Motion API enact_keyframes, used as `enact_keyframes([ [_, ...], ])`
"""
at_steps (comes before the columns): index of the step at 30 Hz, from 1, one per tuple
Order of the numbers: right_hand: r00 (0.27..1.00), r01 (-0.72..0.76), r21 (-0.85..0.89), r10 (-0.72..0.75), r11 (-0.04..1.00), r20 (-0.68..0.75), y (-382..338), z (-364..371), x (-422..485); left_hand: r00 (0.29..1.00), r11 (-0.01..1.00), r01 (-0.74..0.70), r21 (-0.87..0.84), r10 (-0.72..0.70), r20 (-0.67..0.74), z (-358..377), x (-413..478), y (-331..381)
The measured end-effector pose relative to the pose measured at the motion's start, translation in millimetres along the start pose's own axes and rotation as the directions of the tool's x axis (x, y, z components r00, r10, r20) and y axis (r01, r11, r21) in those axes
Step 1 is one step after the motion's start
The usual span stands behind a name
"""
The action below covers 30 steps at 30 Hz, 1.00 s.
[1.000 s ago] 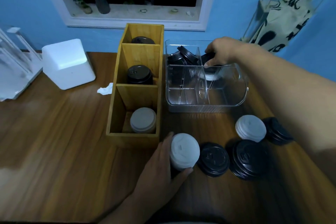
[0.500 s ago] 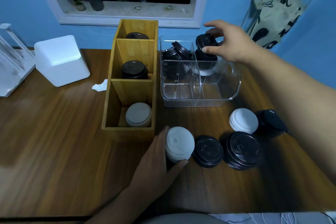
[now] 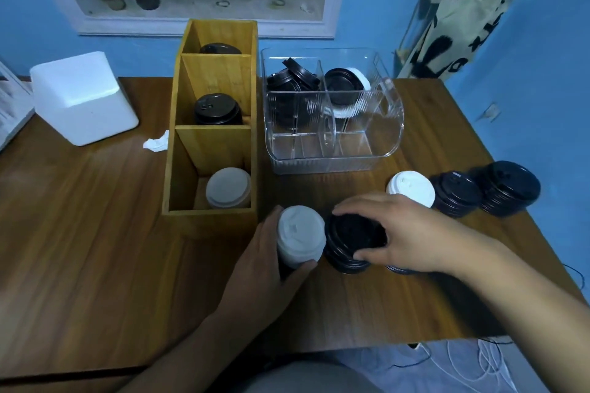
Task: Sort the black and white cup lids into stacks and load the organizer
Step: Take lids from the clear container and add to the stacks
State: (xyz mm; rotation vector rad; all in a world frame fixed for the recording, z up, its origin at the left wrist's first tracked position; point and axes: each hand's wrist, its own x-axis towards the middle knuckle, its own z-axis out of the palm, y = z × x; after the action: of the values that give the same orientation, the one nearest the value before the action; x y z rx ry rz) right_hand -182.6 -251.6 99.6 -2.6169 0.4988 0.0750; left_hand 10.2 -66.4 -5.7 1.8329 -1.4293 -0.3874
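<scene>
White lids (image 3: 300,238) at lower centre are being gripped by the left hand (image 3: 265,265), probably to keep the stack upright, while the right hand (image 3: 412,239) is clasping black lids (image 3: 352,242) just beside them, likely for loading the organizer (image 3: 210,137).

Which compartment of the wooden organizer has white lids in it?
The nearest compartment: its stack is white; the middle compartment and far compartment hold black.

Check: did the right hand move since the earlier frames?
Yes. The right hand left the clear organizer, drew back toward the near table edge, now gripping the black lid stack.
</scene>
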Motion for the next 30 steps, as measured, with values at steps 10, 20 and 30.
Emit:
enact_keyframes([
  [10,0.999,-0.008,-0.080,0.010,0.997,0.034,-6.4,-1.5,-3.4,1.000,1.000,-0.003,-0.001,0.003,-0.021,-1.2,-0.5,3.5],
  [20,0.994,-0.031,-0.102,0.042,0.994,0.100,-2.9,11.2,-0.9,0.998,0.996,-0.036,0.086,0.040,-0.044,-1.4,-5.2,8.1],
  [30,0.994,-0.033,-0.137,0.047,0.990,0.099,-8.7,8.8,-3.0,0.996,0.981,-0.081,0.176,0.087,-0.025,-3.9,-6.0,12.8],
])
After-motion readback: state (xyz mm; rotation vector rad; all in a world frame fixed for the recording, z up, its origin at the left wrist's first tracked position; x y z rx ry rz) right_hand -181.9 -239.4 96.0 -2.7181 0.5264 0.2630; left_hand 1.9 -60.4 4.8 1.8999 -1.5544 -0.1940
